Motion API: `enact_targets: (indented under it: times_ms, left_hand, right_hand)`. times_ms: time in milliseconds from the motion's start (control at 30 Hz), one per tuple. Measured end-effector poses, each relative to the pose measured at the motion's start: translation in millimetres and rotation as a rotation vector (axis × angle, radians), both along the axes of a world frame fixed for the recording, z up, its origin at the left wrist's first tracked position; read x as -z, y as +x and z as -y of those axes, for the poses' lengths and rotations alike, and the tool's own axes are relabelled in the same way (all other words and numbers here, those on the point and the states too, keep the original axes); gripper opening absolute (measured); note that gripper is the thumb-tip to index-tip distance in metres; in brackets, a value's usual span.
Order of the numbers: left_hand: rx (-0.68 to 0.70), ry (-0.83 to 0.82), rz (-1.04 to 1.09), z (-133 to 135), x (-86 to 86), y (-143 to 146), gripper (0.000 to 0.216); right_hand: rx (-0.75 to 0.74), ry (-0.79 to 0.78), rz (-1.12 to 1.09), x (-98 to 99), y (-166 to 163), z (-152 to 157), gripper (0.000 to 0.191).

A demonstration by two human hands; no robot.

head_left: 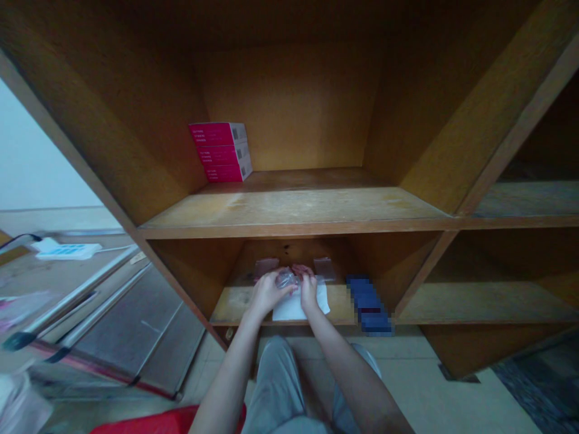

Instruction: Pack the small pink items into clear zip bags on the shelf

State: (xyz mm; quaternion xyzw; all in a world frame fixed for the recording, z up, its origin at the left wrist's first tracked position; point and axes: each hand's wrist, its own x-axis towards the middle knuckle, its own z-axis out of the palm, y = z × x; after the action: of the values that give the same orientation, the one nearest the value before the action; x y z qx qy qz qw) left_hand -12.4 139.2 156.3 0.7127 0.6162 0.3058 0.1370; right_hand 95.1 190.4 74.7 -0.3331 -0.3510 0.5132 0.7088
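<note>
In the head view both my hands reach into the lower shelf compartment. My left hand (268,293) is closed around a crinkled clear plastic piece (286,278), perhaps a small bag; its contents cannot be made out. Close beside it, my right hand (308,290) has bent fingers near the plastic's right side, and their tips are too small and blurred to read. Beneath the hands lies a white sheet of paper (289,308) on the shelf board. Behind them are two flat clear packets, a left packet (266,266) and a right packet (322,269).
Three stacked pink boxes (221,154) stand in the upper compartment. A pixelated dark blue item (368,304) lies at the lower shelf's right. The middle shelf's edge (294,229) runs above my hands. A metal folding frame (117,307) leans left; a red object (149,421) is below.
</note>
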Motion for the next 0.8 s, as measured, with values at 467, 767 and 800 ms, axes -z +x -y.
enact_targets:
  times_ms: [467,767,800]
  left_hand:
    - [-0.155,0.286,0.230,13.3,23.0,26.9,0.058]
    - [-0.136,0.112,0.746,22.2,31.4,29.5,0.064]
    - [-0.143,0.064,0.826,23.1,30.4,27.9,0.060]
  right_hand:
    - [-0.039,-0.101,0.024,-38.9,6.5,56.0,0.022]
    - [0.004,-0.139,-0.022,-46.5,19.4,56.7,0.017]
    - [-0.001,-0.140,-0.016,-47.6,21.4,57.0,0.017]
